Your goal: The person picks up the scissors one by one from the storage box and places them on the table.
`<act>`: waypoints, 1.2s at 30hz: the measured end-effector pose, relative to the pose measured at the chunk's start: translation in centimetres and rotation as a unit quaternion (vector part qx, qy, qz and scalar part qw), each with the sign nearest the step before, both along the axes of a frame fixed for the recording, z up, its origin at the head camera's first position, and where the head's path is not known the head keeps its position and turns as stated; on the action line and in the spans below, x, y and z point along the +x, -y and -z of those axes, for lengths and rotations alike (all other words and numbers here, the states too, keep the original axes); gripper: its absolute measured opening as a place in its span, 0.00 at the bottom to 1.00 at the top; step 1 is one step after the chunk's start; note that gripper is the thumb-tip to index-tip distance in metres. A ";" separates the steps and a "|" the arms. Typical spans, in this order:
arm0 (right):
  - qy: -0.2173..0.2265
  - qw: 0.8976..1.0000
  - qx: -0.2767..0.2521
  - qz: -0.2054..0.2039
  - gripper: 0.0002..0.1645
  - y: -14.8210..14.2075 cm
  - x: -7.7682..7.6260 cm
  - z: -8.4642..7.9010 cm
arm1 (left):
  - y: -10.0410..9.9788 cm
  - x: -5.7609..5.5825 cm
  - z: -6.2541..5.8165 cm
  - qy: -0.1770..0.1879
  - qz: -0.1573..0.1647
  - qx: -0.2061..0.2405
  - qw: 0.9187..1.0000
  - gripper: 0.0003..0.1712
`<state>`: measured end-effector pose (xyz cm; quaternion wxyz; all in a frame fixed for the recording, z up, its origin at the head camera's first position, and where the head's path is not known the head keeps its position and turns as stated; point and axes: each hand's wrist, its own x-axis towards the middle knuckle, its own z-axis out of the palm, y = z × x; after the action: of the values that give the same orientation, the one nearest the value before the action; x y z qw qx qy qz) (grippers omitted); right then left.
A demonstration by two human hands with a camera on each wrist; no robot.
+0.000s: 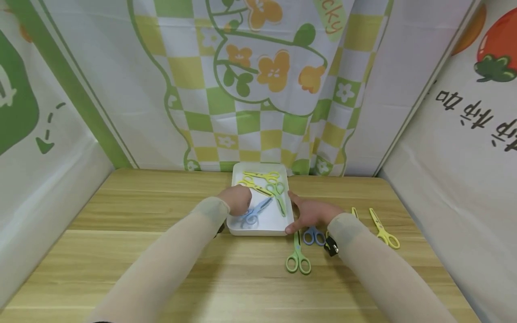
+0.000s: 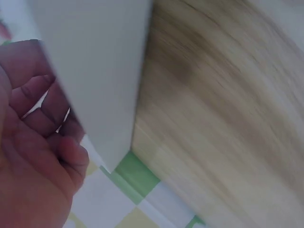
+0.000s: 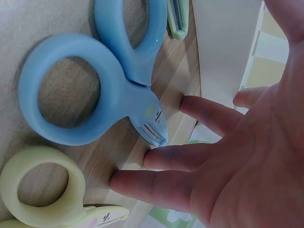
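Inside the white tray, my left hand reaches over the left wall, its fingers bent, right at the handles of blue scissors. In the left wrist view the tray's wall hides its fingertips; I cannot tell whether they grip the handles. Two yellow scissors and green scissors lie in the tray too. My right hand spreads along the tray's right side, thumb by the front corner. Its fingers are extended and hold nothing in the right wrist view.
On the wooden table, green scissors lie in front of the tray's right corner. Blue scissors rest beside them, and yellow scissors farther right. Another yellow pair is partly hidden by the right wrist. A checkered curtain hangs behind the tray.
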<state>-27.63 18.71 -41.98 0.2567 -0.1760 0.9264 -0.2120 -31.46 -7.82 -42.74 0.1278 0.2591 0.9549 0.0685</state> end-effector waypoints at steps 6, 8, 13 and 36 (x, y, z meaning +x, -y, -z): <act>-0.005 1.000 0.011 0.000 0.80 0.0 0.0 0.0 | 0.4 0.6 -0.8 0.019 -0.045 0.081 0.996 0.20; -0.006 1.000 0.014 0.000 0.80 0.0 0.0 0.0 | 0.5 1.1 -1.2 0.024 -0.062 0.100 0.993 0.22; -0.004 1.000 0.018 0.003 0.79 0.1 0.0 0.0 | 1.0 2.7 -2.1 0.015 -0.092 0.134 0.987 0.23; -0.009 1.000 0.022 -0.008 0.80 -0.1 -0.1 0.0 | -0.6 11.9 -2.3 -0.037 -0.064 0.156 0.985 0.05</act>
<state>-27.70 18.82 -41.96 0.2541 -0.1791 0.9316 -0.1882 -19.55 -7.21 -40.44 0.0455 0.2167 0.9513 0.2146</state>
